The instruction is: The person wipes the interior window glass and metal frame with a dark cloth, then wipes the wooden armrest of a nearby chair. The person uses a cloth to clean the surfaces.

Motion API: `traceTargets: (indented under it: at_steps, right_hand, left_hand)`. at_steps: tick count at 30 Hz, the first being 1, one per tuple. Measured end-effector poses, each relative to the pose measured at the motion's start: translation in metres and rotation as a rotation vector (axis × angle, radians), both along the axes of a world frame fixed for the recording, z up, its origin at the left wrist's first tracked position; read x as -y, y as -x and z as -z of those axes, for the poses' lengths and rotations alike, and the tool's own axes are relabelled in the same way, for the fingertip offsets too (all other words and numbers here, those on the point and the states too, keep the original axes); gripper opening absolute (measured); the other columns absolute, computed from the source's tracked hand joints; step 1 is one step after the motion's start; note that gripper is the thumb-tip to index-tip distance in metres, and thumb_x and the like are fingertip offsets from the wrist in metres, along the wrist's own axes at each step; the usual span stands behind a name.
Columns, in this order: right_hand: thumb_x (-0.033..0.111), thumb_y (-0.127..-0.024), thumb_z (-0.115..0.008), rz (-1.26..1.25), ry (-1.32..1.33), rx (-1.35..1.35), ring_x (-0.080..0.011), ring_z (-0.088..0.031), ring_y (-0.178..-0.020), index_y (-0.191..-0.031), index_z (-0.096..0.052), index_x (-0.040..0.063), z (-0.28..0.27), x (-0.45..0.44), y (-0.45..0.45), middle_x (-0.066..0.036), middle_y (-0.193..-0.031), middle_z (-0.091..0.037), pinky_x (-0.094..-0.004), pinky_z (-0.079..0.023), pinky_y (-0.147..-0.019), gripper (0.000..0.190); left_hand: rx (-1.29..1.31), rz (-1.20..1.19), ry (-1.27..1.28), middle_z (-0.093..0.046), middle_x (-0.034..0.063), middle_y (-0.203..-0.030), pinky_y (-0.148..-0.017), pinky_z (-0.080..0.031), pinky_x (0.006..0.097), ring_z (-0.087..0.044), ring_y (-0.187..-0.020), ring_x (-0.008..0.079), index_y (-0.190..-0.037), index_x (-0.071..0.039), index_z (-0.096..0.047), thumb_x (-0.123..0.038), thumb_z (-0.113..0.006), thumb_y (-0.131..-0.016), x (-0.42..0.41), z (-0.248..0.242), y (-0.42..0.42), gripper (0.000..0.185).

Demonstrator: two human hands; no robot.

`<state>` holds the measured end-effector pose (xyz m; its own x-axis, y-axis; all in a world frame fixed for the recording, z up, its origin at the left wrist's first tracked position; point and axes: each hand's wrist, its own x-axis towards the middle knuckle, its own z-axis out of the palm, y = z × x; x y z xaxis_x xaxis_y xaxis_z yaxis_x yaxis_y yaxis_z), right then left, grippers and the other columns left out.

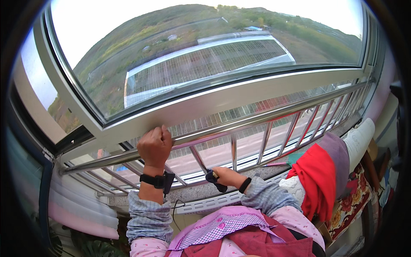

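My left hand (155,146), a black strap at its wrist, is curled at the top of the polished metal railing (224,128), against the lower part of the window frame (192,106); whether its fingers grip the rail is hidden. Lower and to the right, my right hand (226,176) is closed around a dark cloth (216,181), which touches the foot of a railing bar. Beyond the railing stands the large window pane (208,61), with a hillside and a white-framed roof outside.
A white slotted radiator (208,202) runs below the stone sill (189,192). On the right lie a red cloth (316,180), a purple cloth (335,160) and a white quilted cover (359,141). Sheer curtains (80,208) hang at lower left, near leafy plants (96,245).
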<state>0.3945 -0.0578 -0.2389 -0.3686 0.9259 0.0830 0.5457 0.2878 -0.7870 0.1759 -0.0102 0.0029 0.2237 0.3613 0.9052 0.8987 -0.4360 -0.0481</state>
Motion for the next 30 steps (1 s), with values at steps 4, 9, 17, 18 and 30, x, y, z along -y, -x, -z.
traceTargets:
  at_steps: [4,9,17,18,30]
  right_hand:
    - [0.013,-0.076,-0.078,-0.119,-0.208,-0.134,-0.0367,-0.068,-0.102,-0.129,-0.058,0.008,-0.132,0.021,-0.046,-0.019,-0.107,-0.068,-0.0413,-0.053,-0.087,0.057]
    - [0.029,-0.084,-0.084,0.28,-0.637,-0.615,-0.0138,-0.062,-0.098,-0.145,-0.049,0.011,-0.266,0.037,-0.159,-0.005,-0.116,-0.063,-0.0317,-0.054,-0.089,0.073]
    - [0.034,-0.096,-0.067,1.229,-1.182,-0.647,-0.0331,-0.067,-0.098,-0.115,-0.062,-0.003,-0.348,-0.052,-0.393,-0.02,-0.106,-0.07,-0.0384,-0.05,-0.088,0.042]
    - [0.034,-0.096,-0.066,1.297,-1.131,-0.534,-0.038,-0.066,-0.101,-0.117,-0.061,-0.004,-0.347,-0.068,-0.401,-0.022,-0.107,-0.07,-0.0412,-0.05,-0.09,0.043]
    - [-0.01,-0.079,-0.054,0.591,-1.43,0.445,-0.0311,-0.031,-0.149,-0.15,-0.043,0.013,-0.352,-0.06,-0.185,-0.01,-0.161,-0.034,-0.0457,-0.033,-0.118,0.075]
  left_hand:
    - [0.009,-0.005,0.002,-0.059,0.0119,-0.06,-0.051,-0.047,0.0439,-0.06,-0.055,0.0331,-0.062,-0.009,-0.056,-0.017,-0.065,-0.09,0.0,0.0,-0.001,0.03]
    - [0.008,-0.005,0.016,-0.06,0.0136,-0.062,-0.052,-0.048,0.0448,-0.06,-0.055,0.0347,-0.064,-0.007,-0.059,-0.017,-0.064,-0.09,-0.001,0.001,-0.001,0.028]
    - [-0.001,-0.016,0.018,-0.061,0.0139,-0.062,-0.052,-0.048,0.0454,-0.06,-0.055,0.0354,-0.065,-0.007,-0.06,-0.017,-0.063,-0.091,-0.001,0.0,-0.001,0.028]
    - [-0.001,-0.015,0.012,-0.06,0.014,-0.062,-0.052,-0.047,0.0454,-0.06,-0.055,0.0355,-0.065,-0.007,-0.06,-0.017,-0.063,-0.091,-0.002,0.0,-0.001,0.028]
    - [-0.016,-0.018,0.033,-0.061,0.0152,-0.064,-0.053,-0.046,0.0458,-0.06,-0.057,0.0371,-0.069,-0.005,-0.063,-0.018,-0.062,-0.093,-0.002,0.001,0.002,0.027]
